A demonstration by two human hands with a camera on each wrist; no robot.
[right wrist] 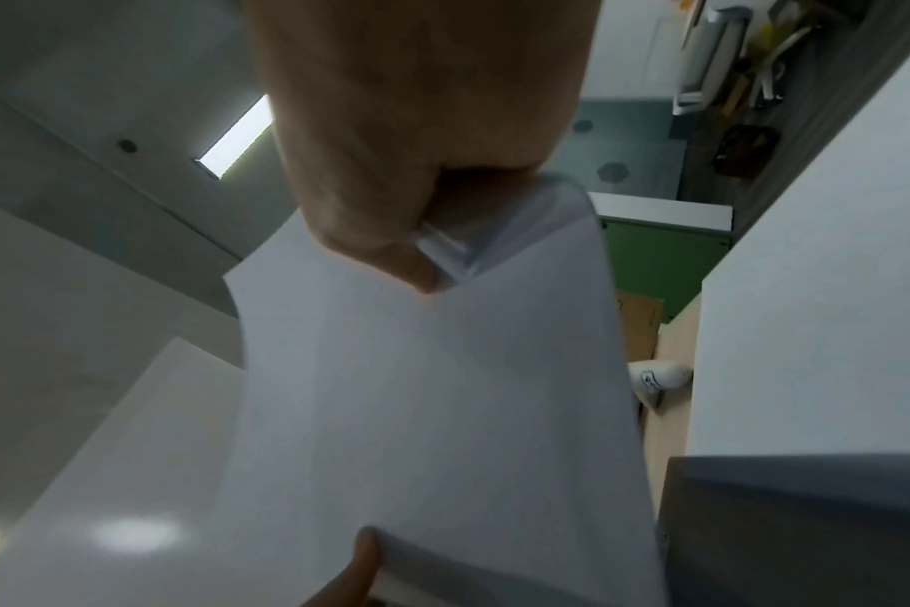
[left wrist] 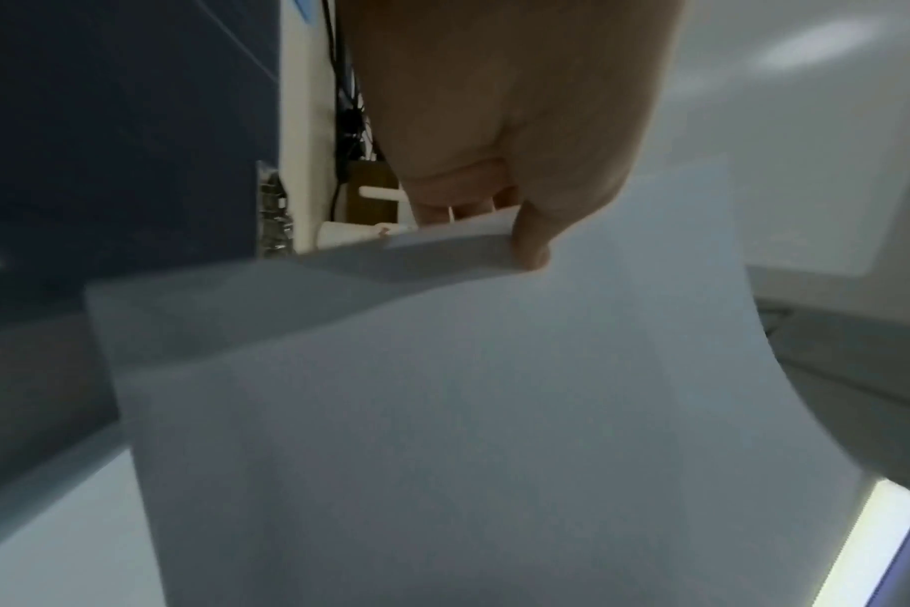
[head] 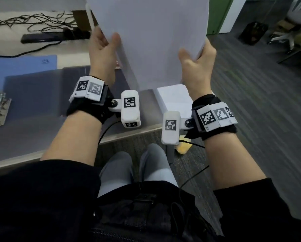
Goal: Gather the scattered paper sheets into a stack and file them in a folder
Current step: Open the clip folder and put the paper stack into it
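Observation:
I hold a stack of white paper sheets [head: 151, 41] upright above the desk, one hand on each side edge. My left hand [head: 108, 42] grips the left edge with the thumb on the front face and the fingers behind. My right hand [head: 197, 55] pinches the right edge the same way. The left wrist view shows the thumb [left wrist: 531, 246] pressed on the curved sheets [left wrist: 494, 410]. In the right wrist view the sheets [right wrist: 442, 410] bend under my right hand [right wrist: 385, 246]. An open blue folder [head: 24, 67] with a metal clip [head: 0, 109] lies on the desk at the left.
A dark translucent cover sheet [head: 41, 95] lies over the folder. A white block [head: 174, 100] sits at the desk's right corner. A black power strip [head: 46, 37] and tangled cables [head: 32, 21] lie at the back. The desk edge [head: 125, 135] runs just before my knees.

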